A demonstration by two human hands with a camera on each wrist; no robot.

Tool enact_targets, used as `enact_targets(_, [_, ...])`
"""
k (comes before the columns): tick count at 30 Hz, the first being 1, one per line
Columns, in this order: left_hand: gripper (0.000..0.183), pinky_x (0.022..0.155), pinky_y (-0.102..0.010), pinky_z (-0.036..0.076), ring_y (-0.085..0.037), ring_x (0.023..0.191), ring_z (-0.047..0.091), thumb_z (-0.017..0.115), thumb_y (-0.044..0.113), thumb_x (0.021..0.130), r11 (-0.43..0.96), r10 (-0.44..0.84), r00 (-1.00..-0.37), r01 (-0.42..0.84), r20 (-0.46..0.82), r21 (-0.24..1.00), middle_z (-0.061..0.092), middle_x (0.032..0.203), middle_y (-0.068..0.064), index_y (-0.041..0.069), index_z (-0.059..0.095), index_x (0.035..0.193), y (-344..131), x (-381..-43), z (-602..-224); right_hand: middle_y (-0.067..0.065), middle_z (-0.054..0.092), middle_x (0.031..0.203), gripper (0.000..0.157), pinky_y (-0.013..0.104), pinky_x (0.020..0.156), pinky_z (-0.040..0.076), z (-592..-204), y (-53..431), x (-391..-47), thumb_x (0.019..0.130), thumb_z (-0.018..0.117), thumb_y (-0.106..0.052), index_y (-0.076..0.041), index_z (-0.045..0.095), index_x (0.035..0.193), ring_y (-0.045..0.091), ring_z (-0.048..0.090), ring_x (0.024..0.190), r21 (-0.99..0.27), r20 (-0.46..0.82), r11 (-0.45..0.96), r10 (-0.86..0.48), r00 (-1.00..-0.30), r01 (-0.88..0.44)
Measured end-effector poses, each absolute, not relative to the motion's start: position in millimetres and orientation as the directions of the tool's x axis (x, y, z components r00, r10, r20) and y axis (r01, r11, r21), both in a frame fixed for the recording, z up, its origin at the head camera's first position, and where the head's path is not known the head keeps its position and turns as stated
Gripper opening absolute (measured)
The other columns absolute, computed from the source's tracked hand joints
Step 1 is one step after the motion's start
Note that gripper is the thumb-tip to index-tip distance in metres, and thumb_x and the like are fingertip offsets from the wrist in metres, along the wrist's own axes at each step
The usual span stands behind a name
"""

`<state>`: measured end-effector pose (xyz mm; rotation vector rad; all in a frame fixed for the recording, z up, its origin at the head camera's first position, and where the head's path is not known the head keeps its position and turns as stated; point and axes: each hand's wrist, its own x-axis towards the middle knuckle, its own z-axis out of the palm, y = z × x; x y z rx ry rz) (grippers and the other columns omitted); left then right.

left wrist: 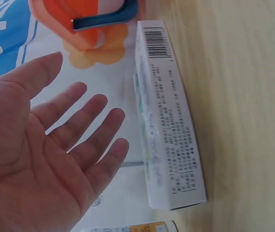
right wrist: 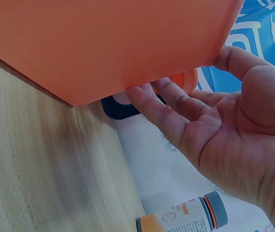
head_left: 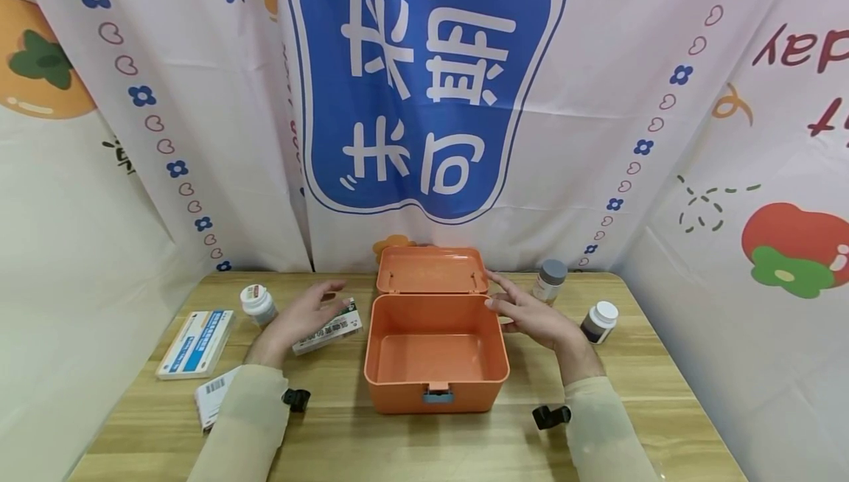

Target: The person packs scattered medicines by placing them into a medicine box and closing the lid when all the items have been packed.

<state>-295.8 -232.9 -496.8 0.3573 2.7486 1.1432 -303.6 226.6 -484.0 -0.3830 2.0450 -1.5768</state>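
Observation:
An orange box (head_left: 437, 397) with a blue-grey latch stands upright, its lid (head_left: 432, 270) swung back. At its back right corner, my right hand (head_left: 533, 318) touches the box with thumb and fingertips, fingers fairly straight. The right wrist view shows the thumb at the box's edge and fingertips behind the orange wall (right wrist: 108, 48). My left hand (head_left: 306, 320) holds nothing, its fingers spread and loosely bent above a white-and-green medicine carton (head_left: 329, 332). In the left wrist view that carton (left wrist: 169, 121) lies just past the fingertips, its barcode facing the camera.
A white bottle (head_left: 259, 304), a blue-and-white carton (head_left: 197, 344) and a smaller carton (head_left: 214, 397) are at the left. Beyond my right hand stand a grey-capped bottle (head_left: 550, 281) and a white-capped dark bottle (head_left: 600, 322). Printed cloth (head_left: 584, 99) hangs behind the wooden table (head_left: 371, 452).

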Motion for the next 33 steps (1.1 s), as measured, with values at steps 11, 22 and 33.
enact_targets(11, [0.071,0.118,-0.067,0.043,-0.048,0.147,0.049,0.074,0.038,0.099,0.741,0.271,-0.959,0.151,-0.085,0.654,0.047,0.162,-0.022,0.015,0.045,0.159,-234.9,-294.3,-506.4,0.018,0.041,0.167,0.077,0.048,0.112,0.056,-486.0,228.3,-305.0,0.109,0.058,-0.040,-0.039,0.010,0.169,0.033,0.052,0.148,-0.955,-0.233,0.280,-0.523,-0.820,0.093])
enact_targets(22, [0.077,0.117,-0.068,0.042,-0.047,0.143,0.050,0.084,0.028,0.090,0.804,0.256,-0.963,0.160,-0.090,0.573,0.047,0.162,-0.022,0.014,0.049,0.157,-231.5,-290.2,-511.8,0.017,0.040,0.168,0.077,0.051,0.113,0.055,-486.0,228.8,-304.3,0.109,0.058,-0.042,-0.041,0.010,0.169,0.035,0.049,0.150,-0.954,-0.235,0.285,-0.521,-0.821,0.092])
enact_targets(33, [0.063,0.112,-0.065,0.047,-0.044,0.137,0.055,0.084,0.019,0.089,0.836,0.271,-0.960,0.201,-0.065,0.510,0.053,0.157,-0.020,0.016,0.060,0.147,-231.0,-288.6,-511.0,0.017,0.040,0.168,0.077,0.048,0.111,0.056,-487.1,228.8,-303.1,0.109,0.059,-0.040,-0.041,0.011,0.169,0.034,0.050,0.150,-0.957,-0.241,0.267,-0.526,-0.816,0.111])
